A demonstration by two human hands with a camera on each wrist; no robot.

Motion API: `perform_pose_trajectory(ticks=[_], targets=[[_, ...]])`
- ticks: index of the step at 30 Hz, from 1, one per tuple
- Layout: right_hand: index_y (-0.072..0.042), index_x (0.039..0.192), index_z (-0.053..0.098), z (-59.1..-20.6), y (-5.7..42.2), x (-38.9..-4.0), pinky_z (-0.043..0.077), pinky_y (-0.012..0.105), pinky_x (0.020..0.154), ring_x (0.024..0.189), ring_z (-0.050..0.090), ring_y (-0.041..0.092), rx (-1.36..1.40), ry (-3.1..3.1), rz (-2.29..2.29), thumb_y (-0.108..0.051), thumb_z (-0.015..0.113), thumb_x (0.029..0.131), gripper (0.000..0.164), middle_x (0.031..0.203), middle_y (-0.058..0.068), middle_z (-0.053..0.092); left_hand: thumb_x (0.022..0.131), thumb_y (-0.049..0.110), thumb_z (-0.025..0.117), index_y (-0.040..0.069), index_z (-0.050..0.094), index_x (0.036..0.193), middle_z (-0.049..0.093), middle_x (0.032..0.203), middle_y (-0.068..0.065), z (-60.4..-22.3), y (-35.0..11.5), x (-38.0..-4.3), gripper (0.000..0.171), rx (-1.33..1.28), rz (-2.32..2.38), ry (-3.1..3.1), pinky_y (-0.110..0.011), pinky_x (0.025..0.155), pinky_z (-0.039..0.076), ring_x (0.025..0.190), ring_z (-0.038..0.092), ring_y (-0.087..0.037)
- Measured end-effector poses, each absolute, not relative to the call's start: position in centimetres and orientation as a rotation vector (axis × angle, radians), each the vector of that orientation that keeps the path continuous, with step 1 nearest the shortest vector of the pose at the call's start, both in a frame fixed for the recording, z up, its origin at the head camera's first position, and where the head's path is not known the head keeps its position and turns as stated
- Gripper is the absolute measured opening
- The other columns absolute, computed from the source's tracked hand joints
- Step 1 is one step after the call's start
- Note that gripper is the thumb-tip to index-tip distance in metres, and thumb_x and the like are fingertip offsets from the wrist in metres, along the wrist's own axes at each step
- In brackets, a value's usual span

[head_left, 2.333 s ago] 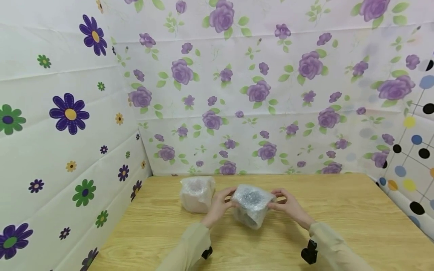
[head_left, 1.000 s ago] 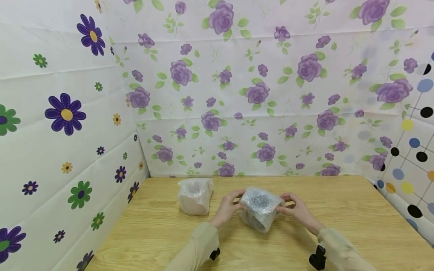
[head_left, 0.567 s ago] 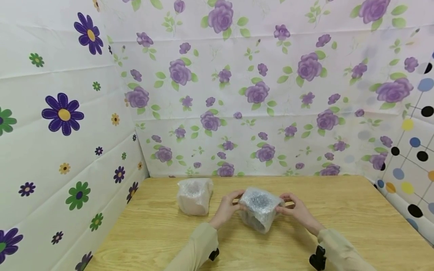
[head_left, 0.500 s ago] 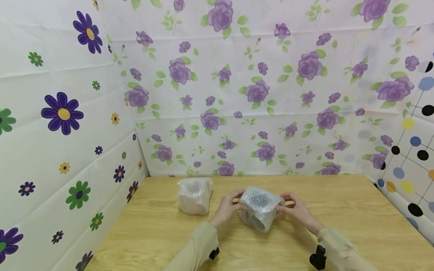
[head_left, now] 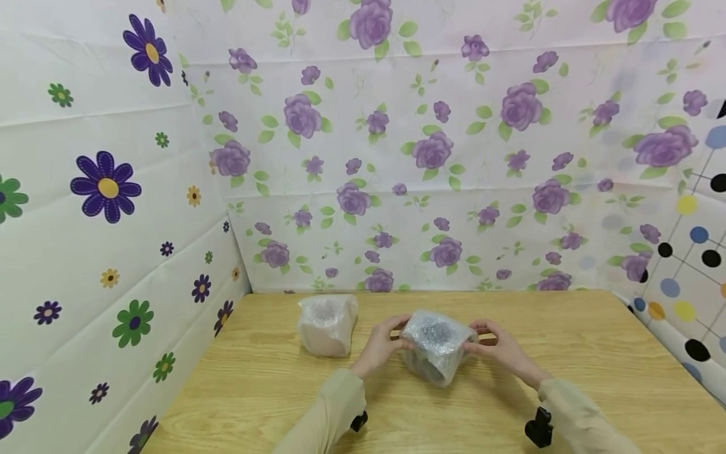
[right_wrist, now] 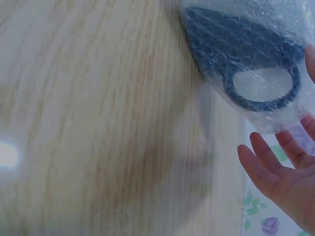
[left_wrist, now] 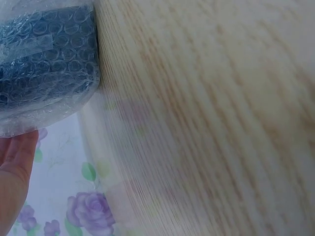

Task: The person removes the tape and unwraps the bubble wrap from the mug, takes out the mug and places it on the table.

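A dark mug (head_left: 432,364) in a bubble-wrap bag stands on the wooden table, its handle (right_wrist: 261,104) showing through the plastic in the right wrist view. My left hand (head_left: 382,345) holds the bag's upper left edge between thumb and fingers. On the opposite side, the right hand (head_left: 501,350) pinches the bag's edge, with some fingers (right_wrist: 257,169) spread clear of it. The wrap (left_wrist: 49,54) looks slack around the mug's top. Farther left sits a second bubble-wrapped item, pale and mug-sized (head_left: 326,331), touched by neither hand.
The light wooden table (head_left: 261,391) reaches back to a flowered cloth wall (head_left: 397,221). A daisy-print sheet (head_left: 113,252) closes off the left side and a dotted sheet (head_left: 680,284) the right. Black wrist mounts (head_left: 539,427) hang below the sleeves.
Both hands and the wrapped dark mug have shifted slightly right since the earliest frame. Over the last second they stay nearly still, and the head view tilts a little.
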State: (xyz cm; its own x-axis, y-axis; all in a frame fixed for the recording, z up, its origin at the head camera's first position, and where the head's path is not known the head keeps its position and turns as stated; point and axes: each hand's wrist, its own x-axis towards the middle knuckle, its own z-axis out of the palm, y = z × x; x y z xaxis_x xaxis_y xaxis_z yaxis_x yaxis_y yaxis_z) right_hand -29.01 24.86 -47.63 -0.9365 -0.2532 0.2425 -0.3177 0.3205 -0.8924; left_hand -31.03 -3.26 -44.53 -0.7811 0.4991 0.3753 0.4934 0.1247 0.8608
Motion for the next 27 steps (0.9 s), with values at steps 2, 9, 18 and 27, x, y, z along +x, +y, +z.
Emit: perform_pose_trajectory(ticks=[2, 9, 18, 27], targets=[[-0.001, 0.118, 0.05, -47.5, 25.3, -29.1, 0.047, 0.042, 0.077, 0.1, 0.049, 0.04, 0.563, -2.519, 1.7, -0.015, 0.066, 0.084, 0.04, 0.113, 0.018, 0.048, 0.077, -0.012, 0.062, -0.011, 0.044, 0.126, 0.049, 0.119, -0.023, -44.5, -3.2, -31.0, 0.052, 1.039, 1.794, 2.351, -0.029, 0.083, 0.045, 0.106, 0.048, -0.034], [-0.003, 0.122, 0.048, -46.5, 26.3, -29.5, 0.04, 0.052, 0.084, 0.107, 0.043, 0.041, 0.691, -2.551, 1.654, -0.015, 0.068, 0.082, 0.047, 0.118, 0.019, 0.048, 0.077, -0.012, 0.063, -0.011, 0.045, 0.125, 0.05, 0.117, -0.023, -44.4, -3.2, -30.9, 0.052, 1.056, 1.799, 2.354, -0.03, 0.082, 0.046, 0.105, 0.048, -0.035], [-0.001, 0.123, 0.048, -45.3, 26.1, -30.0, 0.037, 0.054, 0.087, 0.109, 0.043, 0.04, 0.766, -2.512, 1.613, -0.017, 0.068, 0.083, 0.047, 0.12, 0.015, 0.049, 0.075, -0.014, 0.063, -0.012, 0.046, 0.124, 0.051, 0.115, -0.023, -44.3, -3.2, -30.8, 0.052, 1.052, 1.806, 2.365, -0.034, 0.083, 0.046, 0.104, 0.049, -0.033], [-0.009, 0.125, 0.05, -44.4, 24.6, -30.7, 0.033, 0.055, 0.091, 0.11, 0.045, 0.033, 0.789, -2.587, 1.533, -0.026, 0.071, 0.079, 0.054, 0.124, 0.015, 0.048, 0.076, -0.011, 0.064, -0.01, 0.046, 0.125, 0.051, 0.116, -0.02, -44.5, -3.3, -30.9, 0.052, 1.063, 1.796, 2.376, -0.03, 0.082, 0.046, 0.104, 0.05, -0.03]])
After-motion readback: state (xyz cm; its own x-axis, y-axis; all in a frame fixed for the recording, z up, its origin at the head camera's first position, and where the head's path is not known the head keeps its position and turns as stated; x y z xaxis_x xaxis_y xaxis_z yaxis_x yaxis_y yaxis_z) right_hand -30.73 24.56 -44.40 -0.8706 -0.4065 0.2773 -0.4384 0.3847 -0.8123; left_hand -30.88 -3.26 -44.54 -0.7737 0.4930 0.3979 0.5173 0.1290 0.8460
